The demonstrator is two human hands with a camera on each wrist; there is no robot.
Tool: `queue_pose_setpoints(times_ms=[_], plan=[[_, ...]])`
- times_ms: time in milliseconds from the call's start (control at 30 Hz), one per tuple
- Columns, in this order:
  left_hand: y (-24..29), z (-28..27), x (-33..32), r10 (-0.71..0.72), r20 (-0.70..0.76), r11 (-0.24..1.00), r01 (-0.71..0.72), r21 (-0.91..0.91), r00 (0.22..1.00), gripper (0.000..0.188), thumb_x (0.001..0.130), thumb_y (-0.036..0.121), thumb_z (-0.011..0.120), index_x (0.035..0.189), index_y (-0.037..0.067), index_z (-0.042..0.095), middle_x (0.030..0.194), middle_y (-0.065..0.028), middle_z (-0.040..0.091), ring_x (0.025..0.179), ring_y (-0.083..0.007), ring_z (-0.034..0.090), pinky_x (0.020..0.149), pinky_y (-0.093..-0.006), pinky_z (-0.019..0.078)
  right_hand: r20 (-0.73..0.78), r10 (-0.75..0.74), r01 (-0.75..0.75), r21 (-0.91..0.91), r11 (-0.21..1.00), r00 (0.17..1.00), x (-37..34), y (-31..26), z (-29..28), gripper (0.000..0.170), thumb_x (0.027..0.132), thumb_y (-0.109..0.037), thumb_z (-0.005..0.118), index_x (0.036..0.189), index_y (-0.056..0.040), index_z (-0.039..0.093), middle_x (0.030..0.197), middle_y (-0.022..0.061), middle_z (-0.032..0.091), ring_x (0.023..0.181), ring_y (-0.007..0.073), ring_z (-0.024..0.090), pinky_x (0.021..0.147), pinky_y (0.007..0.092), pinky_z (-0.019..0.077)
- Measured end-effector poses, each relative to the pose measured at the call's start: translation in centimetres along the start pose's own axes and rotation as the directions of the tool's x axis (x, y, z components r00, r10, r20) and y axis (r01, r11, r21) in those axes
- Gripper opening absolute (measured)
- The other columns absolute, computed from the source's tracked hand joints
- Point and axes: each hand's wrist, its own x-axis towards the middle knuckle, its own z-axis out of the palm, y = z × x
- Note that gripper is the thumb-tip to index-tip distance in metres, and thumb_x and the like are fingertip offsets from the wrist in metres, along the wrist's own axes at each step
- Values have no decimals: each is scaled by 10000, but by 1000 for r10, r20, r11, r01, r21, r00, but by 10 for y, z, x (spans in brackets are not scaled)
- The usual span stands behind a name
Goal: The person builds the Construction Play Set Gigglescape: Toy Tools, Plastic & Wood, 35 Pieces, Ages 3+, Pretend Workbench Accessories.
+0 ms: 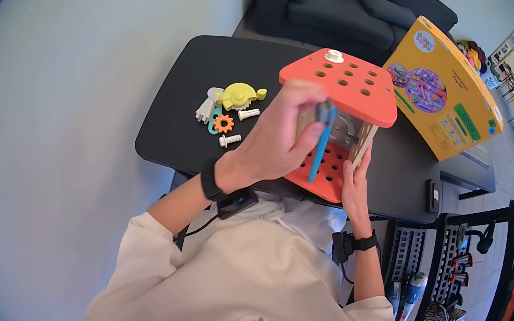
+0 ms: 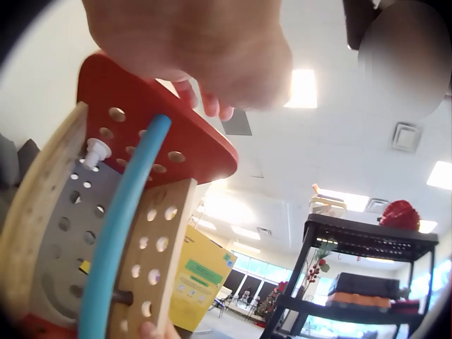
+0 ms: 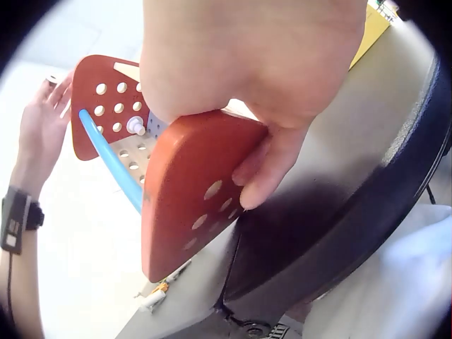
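A toy workbench has red perforated panels (image 1: 365,100) at top and bottom, wooden side panels (image 2: 159,247) and a bent blue rod (image 1: 320,153) across its open front. My left hand (image 1: 278,127), blurred, is raised in front of the top panel. Its fingers curl round a tan piece with a grey end (image 1: 323,112), whose kind I cannot tell. With my right hand (image 1: 357,182) I grip the lower right of the workbench; in the right wrist view the thumb (image 3: 265,187) lies against the red bottom panel. A white bolt (image 1: 334,56) sits in the top panel.
Left on the black table (image 1: 171,114) lie a yellow toy piece (image 1: 238,97), an orange gear (image 1: 224,124), a pale grey piece (image 1: 207,105) and white bolts (image 1: 231,140). A yellow box (image 1: 450,90) stands behind the workbench. Black shelving (image 1: 439,274) is at the right, a sofa (image 1: 344,24) beyond.
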Motion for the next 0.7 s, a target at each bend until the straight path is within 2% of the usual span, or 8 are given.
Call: queue_pose_setpoints(times_ms=[67,133,167,267,367,533,600,700], plan=[[0,-5,-28,-90,-5,995,90,-34,996,416,996,-14,636,1390,10,505,1413,-162,617,1185,-245,648,1006,-405,520,-18,-31,31,-3,1000,999,3,11,2,771,1174,-320,455,1767,-171,-15,1663,264,465,1440,430,560,1184,441,419],[3,-8,-46,-415,114,910,411,59,903,346,1006,40,677,1334,-13,579,1264,-149,679,1088,-223,678,963,-374,545,-36,-60,60,-7,998,998,3,14,2,767,1175,-326,455,1768,-170,-5,1664,267,459,1470,437,535,1194,450,412],[-1,-6,-50,-417,115,909,412,61,902,346,1006,40,677,1334,-13,579,1264,-149,679,1088,-223,678,963,-374,545,-27,-34,34,-7,999,999,3,11,0,764,1174,-333,455,1769,-176,2,1664,267,456,1476,438,527,1199,453,408],[-7,7,-50,-723,309,669,738,91,618,301,1052,156,687,1247,-68,638,991,-146,759,867,-231,746,839,-360,600,-9,6,-6,-3,1000,1000,2,5,-1,765,1174,-344,459,1770,-189,6,1659,268,461,1471,440,529,1202,456,407],[-22,28,-53,-728,401,636,766,92,556,292,1059,147,680,1247,-72,632,1074,-178,777,953,-252,783,880,-371,615,7,32,-32,-10,999,999,1,1,-4,769,1173,-348,461,1770,-202,-1,1646,266,480,1443,438,553,1197,455,411],[-42,54,-47,-672,486,654,756,35,559,320,1114,142,596,1349,-68,539,1125,-172,765,1018,-259,777,910,-391,619,37,12,-12,-19,1000,999,0,1,-6,775,1173,-338,463,1769,-206,-16,1633,247,509,1395,425,593,1189,456,417],[-56,67,-55,-681,571,354,889,-292,459,358,1148,191,543,1409,-45,480,1158,-145,725,1067,-233,742,946,-378,601,45,-27,28,-22,999,999,-1,1,-5,779,1172,-327,463,1767,-201,-24,1640,225,516,1396,414,596,1189,454,415],[-60,73,-46,-702,598,281,922,-267,387,383,1162,250,532,1412,-35,473,1189,-125,686,1107,-208,705,974,-362,583,60,14,-13,-15,1000,998,-2,-3,-5,783,1173,-321,462,1765,-192,-33,1642,215,521,1413,405,586,1193,449,411]])
